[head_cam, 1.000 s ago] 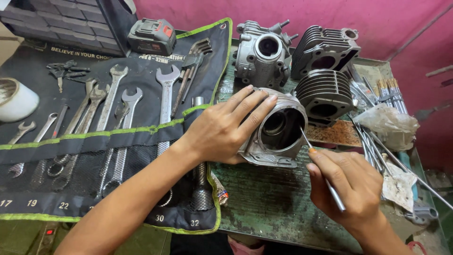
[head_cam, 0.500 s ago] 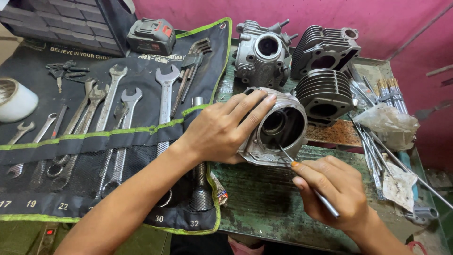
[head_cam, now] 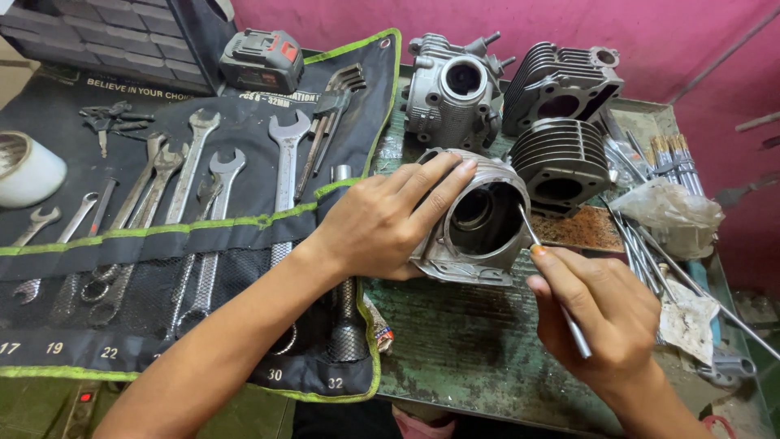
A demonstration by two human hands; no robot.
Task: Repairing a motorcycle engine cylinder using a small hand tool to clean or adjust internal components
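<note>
My left hand (head_cam: 382,223) wraps its fingers over the engine cylinder (head_cam: 475,219) lying on the surface (head_cam: 471,341). My right hand (head_cam: 605,313) pinches a thin metal pick (head_cam: 556,284), tip at the bore rim.

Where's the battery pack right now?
In the head view, the battery pack sits at the upper left, on the top edge of the black tool roll, just above the wrenches and left of the engine parts.
</note>
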